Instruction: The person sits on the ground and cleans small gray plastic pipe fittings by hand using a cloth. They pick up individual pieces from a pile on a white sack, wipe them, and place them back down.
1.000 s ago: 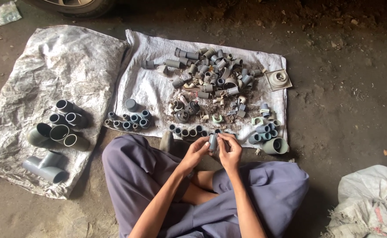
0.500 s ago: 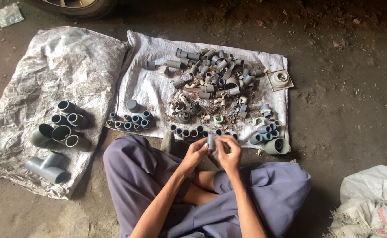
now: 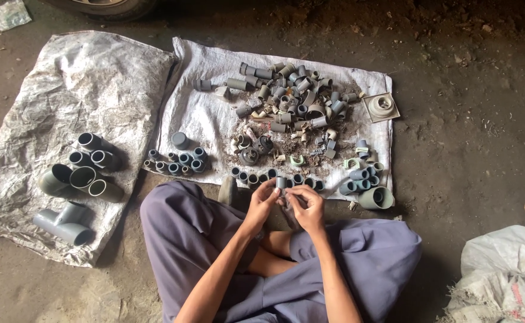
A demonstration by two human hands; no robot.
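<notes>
Here, cross-legged on the floor | left hand (image 3: 261, 200) and right hand (image 3: 308, 206), each grip pinching one small grey pipe coupling (image 3: 281, 183) | row of fittings (image 3: 274, 179) just beyond | risk: a loosened pinch drops it among them.

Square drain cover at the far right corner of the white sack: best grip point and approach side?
Take the square drain cover by two opposite outer edges, coming from above and from its right side. It lies flat, half over the edge of the white sack, so the right edges look free of clutter, while the pile of grey fittings crowds its left. The raised round centre looks too shallow to pinch.
</notes>
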